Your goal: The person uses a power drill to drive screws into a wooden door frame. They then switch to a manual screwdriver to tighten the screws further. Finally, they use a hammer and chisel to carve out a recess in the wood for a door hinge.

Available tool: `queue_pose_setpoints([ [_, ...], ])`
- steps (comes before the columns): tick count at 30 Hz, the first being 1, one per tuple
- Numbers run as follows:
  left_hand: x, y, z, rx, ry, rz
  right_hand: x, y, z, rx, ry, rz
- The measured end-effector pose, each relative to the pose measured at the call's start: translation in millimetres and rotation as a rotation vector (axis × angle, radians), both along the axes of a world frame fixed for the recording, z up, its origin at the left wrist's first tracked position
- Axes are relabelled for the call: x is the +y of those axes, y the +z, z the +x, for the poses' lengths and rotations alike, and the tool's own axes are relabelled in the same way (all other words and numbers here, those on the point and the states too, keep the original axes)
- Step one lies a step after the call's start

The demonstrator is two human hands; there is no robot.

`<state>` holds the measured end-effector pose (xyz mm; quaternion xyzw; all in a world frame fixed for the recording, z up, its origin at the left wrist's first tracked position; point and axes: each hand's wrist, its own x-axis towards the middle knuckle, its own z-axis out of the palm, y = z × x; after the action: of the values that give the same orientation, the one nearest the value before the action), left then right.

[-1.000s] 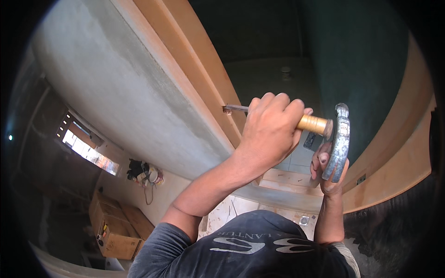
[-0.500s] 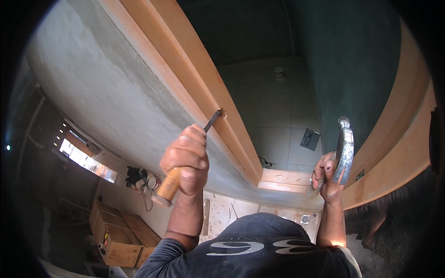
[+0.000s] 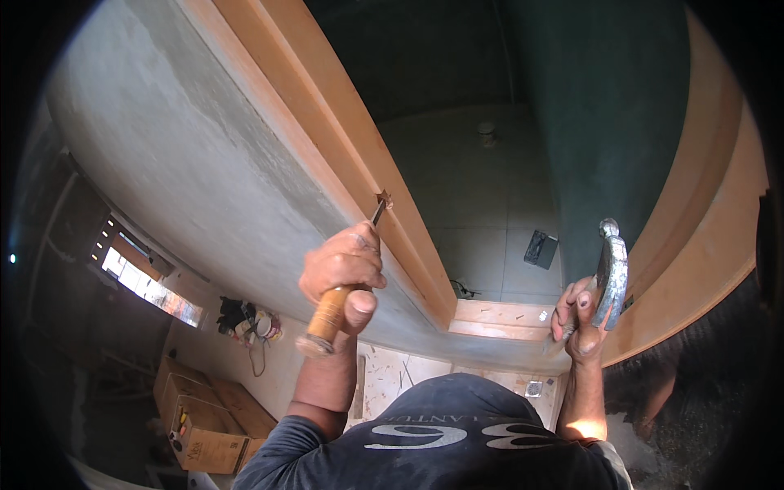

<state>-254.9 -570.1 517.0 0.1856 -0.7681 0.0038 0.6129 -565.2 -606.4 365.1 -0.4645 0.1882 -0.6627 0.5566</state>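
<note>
My left hand [image 3: 343, 269] is closed round the wooden handle of a chisel [image 3: 324, 320]. The blade points up and away, its tip at a small rough-edged recess [image 3: 384, 200] cut in the wooden door frame [image 3: 343, 139]; whether the tip presses into the wood I cannot tell. My right hand [image 3: 578, 318] grips a claw hammer [image 3: 612, 273] by its handle, off to the right and apart from the chisel. The worn metal hammer head stands upright above that hand.
Left of the frame runs a grey plastered wall [image 3: 212, 139]. Beyond the doorway lie a tiled floor [image 3: 474, 253] and a dark rectangular object [image 3: 540, 248]. Cardboard boxes [image 3: 211, 416] stand at lower left, near a pile of items [image 3: 249, 320]. Wood scraps litter the floor below.
My left hand has turned the chisel and shifted slightly right, so the blade stands at a different angle at the recess. The hammer has dropped slightly in my right hand.
</note>
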Motion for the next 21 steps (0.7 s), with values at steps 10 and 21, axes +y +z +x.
queue_pose_setpoints([
  [10,2,-2,-15,-0.093,0.106,-0.087,10,5,-6,0.075,0.003,0.031],
  [21,16,18,-27,-0.069,-0.017,-0.150,15,15,-10,0.098,0.052,0.062],
])
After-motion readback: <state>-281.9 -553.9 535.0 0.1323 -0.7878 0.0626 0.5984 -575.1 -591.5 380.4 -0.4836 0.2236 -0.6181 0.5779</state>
